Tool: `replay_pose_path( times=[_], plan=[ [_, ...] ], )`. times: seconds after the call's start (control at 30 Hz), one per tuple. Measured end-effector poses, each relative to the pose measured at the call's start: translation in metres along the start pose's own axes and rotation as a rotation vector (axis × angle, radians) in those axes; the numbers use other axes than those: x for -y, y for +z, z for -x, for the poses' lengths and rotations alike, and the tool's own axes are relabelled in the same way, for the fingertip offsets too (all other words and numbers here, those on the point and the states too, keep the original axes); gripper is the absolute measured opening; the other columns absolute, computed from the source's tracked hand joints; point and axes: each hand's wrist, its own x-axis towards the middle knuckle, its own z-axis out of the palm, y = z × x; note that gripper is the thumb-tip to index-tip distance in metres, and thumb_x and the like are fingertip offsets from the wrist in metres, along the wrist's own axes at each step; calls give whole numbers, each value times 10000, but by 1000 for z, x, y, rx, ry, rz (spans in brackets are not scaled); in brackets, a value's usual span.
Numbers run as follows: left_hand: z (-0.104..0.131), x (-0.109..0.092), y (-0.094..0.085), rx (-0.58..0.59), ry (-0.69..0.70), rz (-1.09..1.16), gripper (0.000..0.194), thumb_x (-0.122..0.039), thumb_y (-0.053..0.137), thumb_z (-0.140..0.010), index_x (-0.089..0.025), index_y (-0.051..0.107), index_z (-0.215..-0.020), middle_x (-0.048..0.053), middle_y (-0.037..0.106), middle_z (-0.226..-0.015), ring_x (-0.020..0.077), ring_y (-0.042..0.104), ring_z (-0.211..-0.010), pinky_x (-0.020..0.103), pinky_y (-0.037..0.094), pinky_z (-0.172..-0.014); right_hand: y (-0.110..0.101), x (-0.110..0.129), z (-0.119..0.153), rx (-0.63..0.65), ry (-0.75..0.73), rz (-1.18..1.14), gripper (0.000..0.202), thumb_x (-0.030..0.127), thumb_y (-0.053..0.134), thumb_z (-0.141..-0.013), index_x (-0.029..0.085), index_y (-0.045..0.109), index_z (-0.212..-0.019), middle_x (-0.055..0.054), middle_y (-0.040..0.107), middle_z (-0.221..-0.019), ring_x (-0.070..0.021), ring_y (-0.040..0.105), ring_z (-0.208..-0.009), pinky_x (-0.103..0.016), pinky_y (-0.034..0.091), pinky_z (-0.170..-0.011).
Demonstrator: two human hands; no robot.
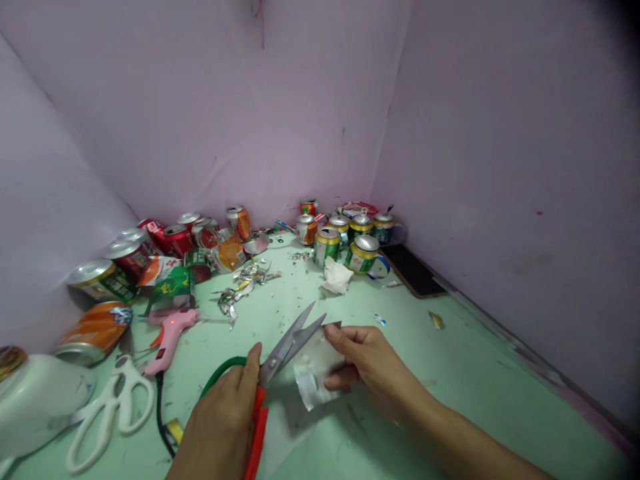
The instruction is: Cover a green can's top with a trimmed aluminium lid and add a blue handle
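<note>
Scissors (pixel 273 363) with one green and one red handle are in my left hand (pixel 225 407), the fingers wrapped round the handles. Their blades stand apart and point up and away. My right hand (pixel 367 357) pinches a piece of sheet metal (pixel 320 367) between thumb and fingers. That piece is silvery, slightly curved, and looks cut from a drink can. Its upper left edge is close to the lower blade; whether they touch I cannot tell. Part of the sheet is hidden behind my right fingers.
A pink glue gun (pixel 171 341) and white-handled scissors (pixel 113 407) lie at the left. Several cans, whole and cut, line the back left. Metal scraps (pixel 245 283), a crumpled tissue (pixel 336 275), can mugs (pixel 363 255) and a phone (pixel 414 270) lie farther back.
</note>
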Motion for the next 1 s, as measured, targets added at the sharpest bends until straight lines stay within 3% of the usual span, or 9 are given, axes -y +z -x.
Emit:
replay_pose_path(
  times=[0.2,0.37,0.53,0.73,0.87,1.0],
  plan=[
    [4,9,3,55,62,-81,539,-117,284,-843,-152,309,-1380,122,661,-1044,221,667,-844,296,535,-692,0,3,-1,-26,53,45,392,492,631,-719,121,546,-624,18,539,-512,-94,573,-380,-174,425,-402],
    [-3,2,-6,185,-52,8,577,-128,352,-791,-191,342,-1365,96,670,-1070,213,678,-815,289,513,-732,0,9,-4,-13,82,25,286,292,599,-792,136,490,-580,82,401,-451,-76,554,-352,-155,427,-390],
    [-14,-12,-19,282,-184,31,637,-65,384,-693,-163,399,-1322,98,705,-944,249,668,-812,314,477,-688,4,11,-11,-35,38,-13,184,217,644,-751,139,520,-640,87,425,-501,-54,524,-354,-180,489,-414],
    [-19,-5,-22,152,-222,72,541,-72,404,-651,-188,534,-1163,16,645,-586,206,612,-538,254,390,-512,1,9,-19,-105,-3,75,220,253,659,-729,156,498,-616,79,468,-487,-71,539,-350,-188,470,-391],
    [-24,-2,-24,19,-298,415,322,-313,447,-780,-169,602,-1023,-2,616,-570,176,568,-513,247,407,-511,0,5,-21,-65,-3,197,224,254,715,-646,156,523,-583,71,500,-428,-76,494,-294,-166,359,-306],
    [-23,-21,-28,-33,-317,782,345,-378,595,-684,-166,601,-956,-24,625,-617,144,549,-520,220,418,-486,5,-5,-16,42,-23,339,138,196,706,-628,152,578,-603,70,486,-390,-62,433,-287,-168,290,-312]
  ],
)
